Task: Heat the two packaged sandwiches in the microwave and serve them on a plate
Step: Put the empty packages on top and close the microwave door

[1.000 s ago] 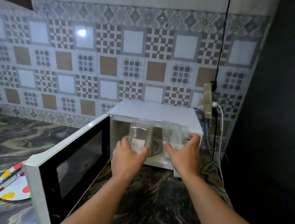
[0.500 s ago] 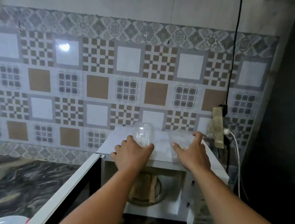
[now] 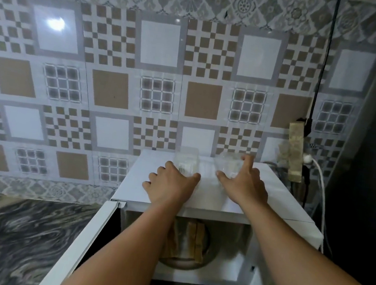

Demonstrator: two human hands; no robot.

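Note:
The white microwave (image 3: pixel 208 199) stands open, its door (image 3: pixel 90 237) swung out to the left. Inside, two unwrapped sandwiches (image 3: pixel 190 239) lie on the turntable plate (image 3: pixel 188 264), partly hidden by my left forearm. Two empty clear plastic packages stand on the microwave's top. My left hand (image 3: pixel 172 184) is closed around the left package (image 3: pixel 186 160). My right hand (image 3: pixel 244 184) holds the right package (image 3: pixel 228 164), index finger over its top and thumb at its base.
A power strip (image 3: pixel 295 153) hangs on the tiled wall just right of the microwave, with a white cable (image 3: pixel 321 182) and a black cord (image 3: pixel 322 64) running from it. A dark wall (image 3: pixel 373 165) closes the right side. Marble counter (image 3: pixel 4 238) stretches left.
Both hands lifted the clear packages from the microwave's opening up onto its top and moved them a little further back. The view tilted upward.

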